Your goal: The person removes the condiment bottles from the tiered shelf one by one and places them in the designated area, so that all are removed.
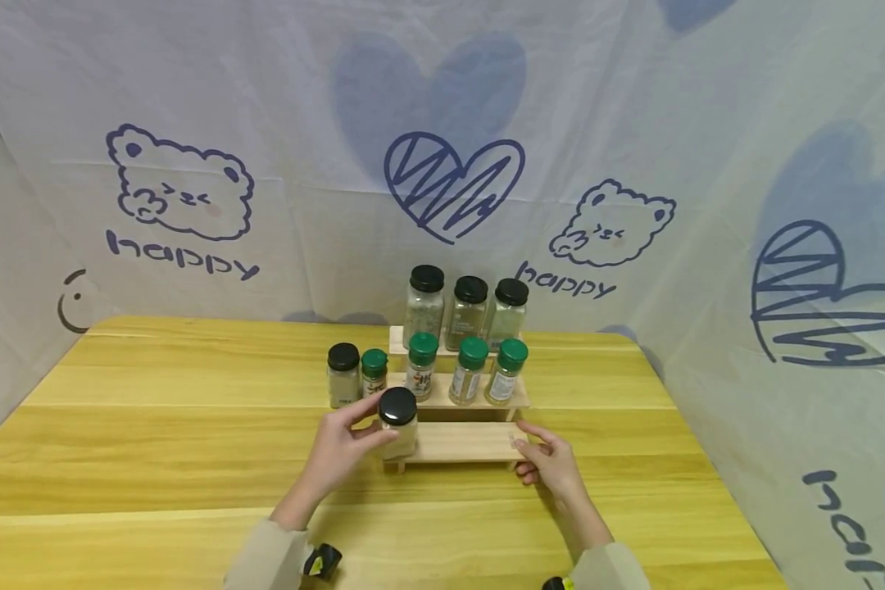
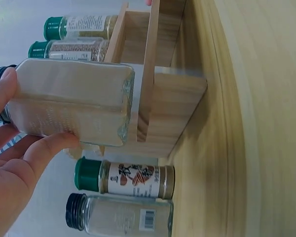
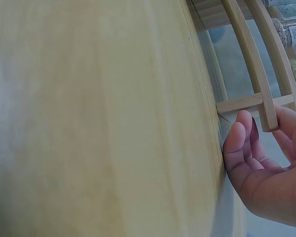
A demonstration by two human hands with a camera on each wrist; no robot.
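Note:
My left hand (image 1: 342,447) grips a square glass spice jar (image 1: 399,434) with a black lid and pale powder inside, fingers and thumb around its sides. The jar is upright at the left end of the lowest step of a wooden spice rack (image 1: 465,442); in the left wrist view the jar's base (image 2: 126,106) is by the step's edge, and I cannot tell whether it rests there. At the right end of that step my right hand (image 1: 553,467) holds the board's end, thumb on top; its other fingers (image 3: 234,138) curl beside the board.
Green-capped jars (image 1: 468,373) stand on the middle step, black-lidded jars (image 1: 466,315) on the top one. Left of the rack, a black-lidded jar (image 1: 344,377) and a green-capped jar (image 1: 374,370) stand on the wooden table (image 1: 177,459). A printed cloth (image 1: 302,98) hangs behind.

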